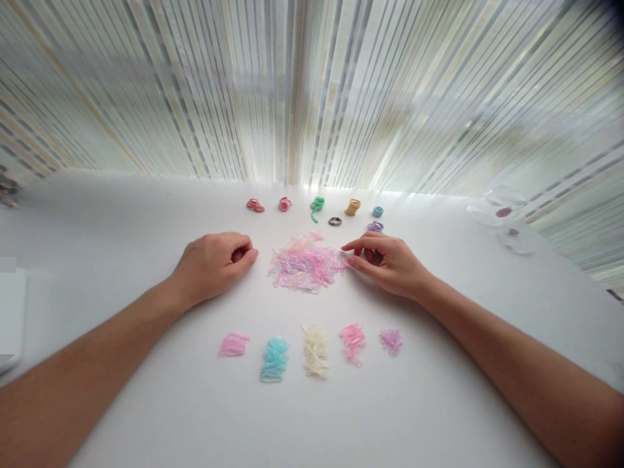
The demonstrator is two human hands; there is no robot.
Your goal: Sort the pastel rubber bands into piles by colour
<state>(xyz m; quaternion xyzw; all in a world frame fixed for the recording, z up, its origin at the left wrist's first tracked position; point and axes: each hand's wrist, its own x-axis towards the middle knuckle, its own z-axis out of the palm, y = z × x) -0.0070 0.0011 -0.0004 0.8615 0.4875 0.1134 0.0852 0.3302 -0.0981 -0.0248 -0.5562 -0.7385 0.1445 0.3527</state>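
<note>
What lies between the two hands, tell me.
In the head view, the pile of pastel strands lies between the left hand and the right hand.

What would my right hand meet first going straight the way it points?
Most likely the mixed pastel pile: your right hand points left at its edge, though contact is unclear.

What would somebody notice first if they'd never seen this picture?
Probably the tangled, mostly pink heap of thin pastel strands on the white table, between the bare left hand and bare right hand. Next, the bright turquoise pile of thin strands in the row of five piles nearer the viewer.
</note>
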